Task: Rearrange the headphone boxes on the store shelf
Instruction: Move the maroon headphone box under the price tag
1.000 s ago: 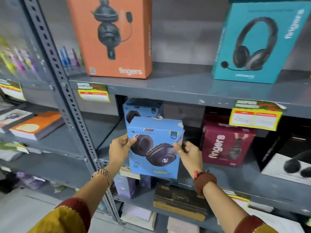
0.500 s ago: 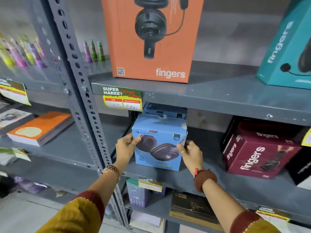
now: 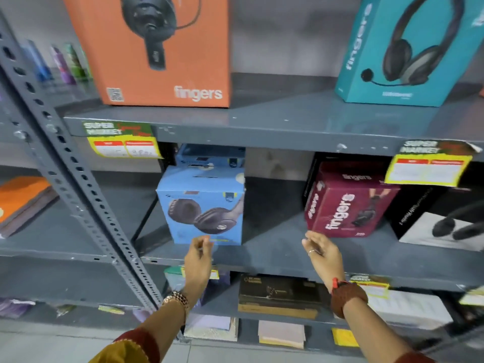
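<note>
2 hands are empty, fingers loosely curled and gripping nothing. The left hand (image 3: 198, 254) hangs just below the light-blue cardboard headphone box (image 3: 203, 208); the right hand (image 3: 321, 251) sits at its 4 o'clock, apart. The box stands upright, face forward, near the grey metal shelf (image 3: 275, 251) edge, apparently for display.

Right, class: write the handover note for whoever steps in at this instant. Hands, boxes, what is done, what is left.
Left hand: empty, just below the light blue headphone box.
Right hand: empty, open, near the maroon box.
Done: blue box stands upright on the middle shelf, a second blue box behind it.
Left: maroon box sits skewed; straighten it. Orange box and teal box stand above.
</note>
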### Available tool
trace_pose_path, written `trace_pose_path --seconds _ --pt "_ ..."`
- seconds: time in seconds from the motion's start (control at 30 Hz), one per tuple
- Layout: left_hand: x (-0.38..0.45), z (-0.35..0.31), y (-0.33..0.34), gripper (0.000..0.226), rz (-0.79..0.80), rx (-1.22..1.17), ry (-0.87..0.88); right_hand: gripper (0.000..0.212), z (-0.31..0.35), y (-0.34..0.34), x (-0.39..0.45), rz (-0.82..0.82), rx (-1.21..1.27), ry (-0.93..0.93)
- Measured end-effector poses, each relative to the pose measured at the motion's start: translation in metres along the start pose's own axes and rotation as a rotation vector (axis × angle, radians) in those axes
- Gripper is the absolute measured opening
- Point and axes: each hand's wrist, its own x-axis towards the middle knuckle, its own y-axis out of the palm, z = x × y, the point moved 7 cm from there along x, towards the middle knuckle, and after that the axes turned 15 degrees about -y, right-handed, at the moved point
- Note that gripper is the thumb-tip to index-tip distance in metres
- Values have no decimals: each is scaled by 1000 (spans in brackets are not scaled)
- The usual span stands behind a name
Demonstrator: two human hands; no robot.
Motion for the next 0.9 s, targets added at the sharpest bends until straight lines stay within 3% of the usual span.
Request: trace_pose_path --seconds 0.17,0.3,0.47,0.63,0.77,0.9 --pt "-37 -23 113 7 244 89 117 35 -37 -95 5 -150 -39 81" --pt "-59 -61 191 21 341 78 158 45 -48 -149 38 -216 60 120" --pt "-59 -99 248 46 340 32 123 54 -44 -177 86 -160 100 56" --pt "-54 -103 276 40 294 -97 82 61 -48 -175 120 5 111 47" --pt "-60 -101 277 44 222 -123 90 38 -48 -168 124 98 123 19" --pt "-77 -98 272 49 241 -111 94 41 -37 -172 108 116 134 -12"
